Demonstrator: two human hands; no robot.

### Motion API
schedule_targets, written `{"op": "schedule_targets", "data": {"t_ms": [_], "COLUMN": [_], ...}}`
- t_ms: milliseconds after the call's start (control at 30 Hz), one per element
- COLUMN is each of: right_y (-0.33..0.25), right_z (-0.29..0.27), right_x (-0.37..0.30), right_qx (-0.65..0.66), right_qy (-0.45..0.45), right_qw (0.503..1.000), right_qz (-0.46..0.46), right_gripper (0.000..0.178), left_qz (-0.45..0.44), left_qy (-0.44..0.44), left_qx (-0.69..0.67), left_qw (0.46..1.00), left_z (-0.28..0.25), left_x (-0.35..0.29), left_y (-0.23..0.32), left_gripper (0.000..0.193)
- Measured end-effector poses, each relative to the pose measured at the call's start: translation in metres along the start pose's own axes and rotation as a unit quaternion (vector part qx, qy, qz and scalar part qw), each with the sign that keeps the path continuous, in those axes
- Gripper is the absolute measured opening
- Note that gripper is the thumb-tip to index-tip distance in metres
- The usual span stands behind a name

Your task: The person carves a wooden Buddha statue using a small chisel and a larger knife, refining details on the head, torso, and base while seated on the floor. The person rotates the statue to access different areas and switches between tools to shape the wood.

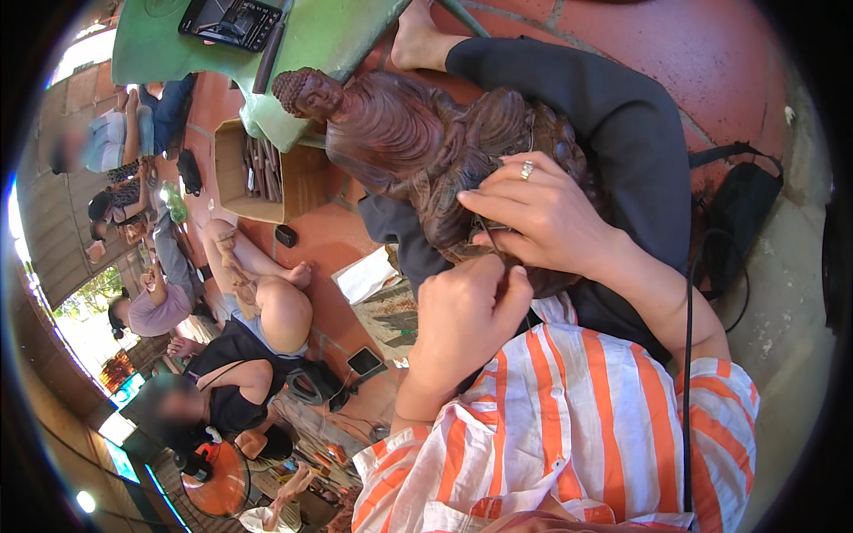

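A dark reddish-brown carved wooden seated statue [391, 133] lies tilted across my lap, its head with rows of small curls toward the upper left. My right hand [546, 213], with a ring on one finger, rests on the statue's folded legs and base, its fingers bent together. Just below it my left hand [471, 306] is curled into a fist against the lower part of the carving. A thin dark shaft shows between the two hands; its kind cannot be made out. What the left fist encloses is hidden.
A green table [346, 27] carries a phone [233, 22] and a dark stick [269, 58]. Below it stands a cardboard box [302, 182] of long narrow tools. A white paper [364, 277] and another phone [365, 361] lie left of me. Several people sit along the left; a black bag [742, 213] lies right.
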State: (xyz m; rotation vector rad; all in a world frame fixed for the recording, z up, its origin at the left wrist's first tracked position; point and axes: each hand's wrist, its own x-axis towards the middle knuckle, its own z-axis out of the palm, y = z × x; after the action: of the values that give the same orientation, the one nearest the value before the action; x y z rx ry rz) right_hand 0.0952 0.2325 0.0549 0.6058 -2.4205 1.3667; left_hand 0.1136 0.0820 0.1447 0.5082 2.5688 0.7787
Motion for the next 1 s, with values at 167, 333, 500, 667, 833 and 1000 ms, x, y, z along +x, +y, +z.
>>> {"op": "schedule_targets", "data": {"t_ms": [167,333,500,667,833,1000], "right_y": [0.008,0.013,0.011,0.022,0.025,-0.034], "right_z": [-0.021,-0.028,-0.032,-0.059,-0.103,-0.072], "right_x": [-0.003,-0.003,-0.001,-0.001,-0.002,0.01], "right_qx": [-0.072,0.23,0.317,0.318,0.315,-0.038], "right_qy": [0.037,0.079,0.019,-0.103,-0.132,-0.102], "right_qw": [0.995,0.966,0.948,0.939,0.923,0.992], "right_qz": [-0.059,0.082,0.022,0.081,0.178,0.07], "right_gripper": [0.029,0.011,0.014,0.021,0.026,0.017], "left_qz": [0.036,0.087,0.107,0.142,0.148,0.158], "left_qy": [0.013,0.264,0.197,0.124,0.107,0.142], "left_qx": [-0.093,-0.093,-0.127,-0.131,-0.045,0.025], "left_qw": [0.995,0.956,0.966,0.973,0.982,0.977], "left_z": [0.004,0.014,0.013,-0.007,-0.028,-0.021], "left_x": [0.001,0.02,0.022,0.017,0.015,0.03], "left_y": [0.006,-0.008,-0.041,-0.058,-0.07,-0.056], "left_gripper": [0.026,0.011,0.016,0.017,0.019,0.018]}}
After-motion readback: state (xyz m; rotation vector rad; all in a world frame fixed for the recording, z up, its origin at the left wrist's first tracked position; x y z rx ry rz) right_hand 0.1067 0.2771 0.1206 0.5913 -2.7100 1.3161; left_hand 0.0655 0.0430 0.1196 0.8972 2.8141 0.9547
